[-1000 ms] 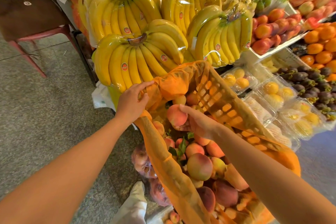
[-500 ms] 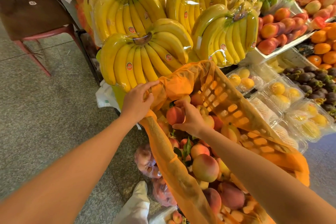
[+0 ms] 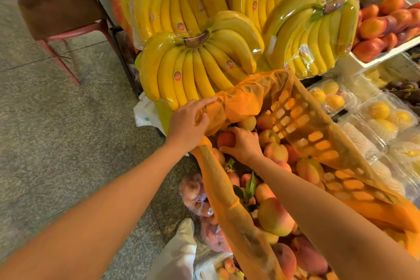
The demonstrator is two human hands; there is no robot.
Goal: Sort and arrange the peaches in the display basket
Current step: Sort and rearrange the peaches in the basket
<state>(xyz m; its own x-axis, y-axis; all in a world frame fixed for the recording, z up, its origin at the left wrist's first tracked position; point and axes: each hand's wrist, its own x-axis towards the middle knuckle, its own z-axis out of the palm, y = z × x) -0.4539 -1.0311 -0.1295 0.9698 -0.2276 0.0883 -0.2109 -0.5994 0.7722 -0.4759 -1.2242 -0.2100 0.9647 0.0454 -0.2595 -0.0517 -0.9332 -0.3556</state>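
Red peach [image 3: 226,139] now beneath right hand [image 3: 246,143]

One peach [image 3: 225,140] is clasped in the right grip [image 3: 246,145] and one orange net [image 3: 245,98] is pinched in the left grip [image 3: 186,124]. One basket [image 3: 318,138] is seen, with well over a dozen more peaches [image 3: 275,216] counted around the right grip. Four wrapped banana bunches [image 3: 200,63] are counted beyond the left grip, and one chair [image 3: 59,11] further left.

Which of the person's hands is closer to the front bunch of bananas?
Left. The left hand grips the orange liner just below the front bunch of bananas; the right hand is lower, inside the basket, holding a peach.
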